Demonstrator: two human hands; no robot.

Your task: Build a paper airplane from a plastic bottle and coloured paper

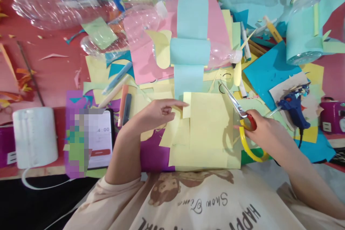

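My left hand (pixel 153 114) is over the left side of a pale yellow paper sheet (pixel 208 129). Its index finger stretches out to a small pale yellow strip (pixel 186 110) at the sheet's upper left, with the other fingers loosely curled and nothing visible in them. In my right hand (pixel 271 134) are scissors (pixel 235 101) with red and yellow handles, held at the sheet's right side. Their blades point up and left, slightly apart, above paper scraps. Just beyond the sheet lies a clear plastic bottle (pixel 222 54) wrapped in a light blue paper band (pixel 190 51).
A blue hot glue gun (pixel 292 107) rests on paper to the right. Behind it stands a bottle wrapped in light blue paper (pixel 304 39). Markers (pixel 125 106), a phone (pixel 104 140) and a white device with a cable (pixel 35 136) lie left. Clear bottles (pixel 64 10) line the back.
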